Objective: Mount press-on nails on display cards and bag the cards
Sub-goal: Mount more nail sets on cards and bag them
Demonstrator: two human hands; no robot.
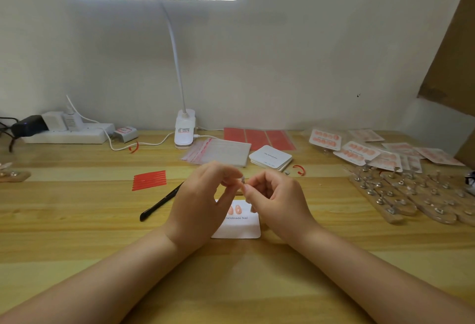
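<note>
Card: 1 white display card (240,228) lay flat on the wooden desk (77,233) under both hands, printed "Handmade Nail".
Nails on card: 2 pink nails (234,210) showed plainly (a third seemed to peek beside the right hand).
Hands: left hand (203,205) and right hand (279,200) met fingertip to fingertip above the card, pinching 1 tiny item too small to identify.
Spare cards: 1 small stack (270,157) behind.
Bags: 1 pile of clear bags (218,151).
Tool: 1 black tool (159,204) to the left.

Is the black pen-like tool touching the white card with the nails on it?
Apart. The head view shows bare table between the black tool and the white card, though the left hand hides the tool's far end.
</note>
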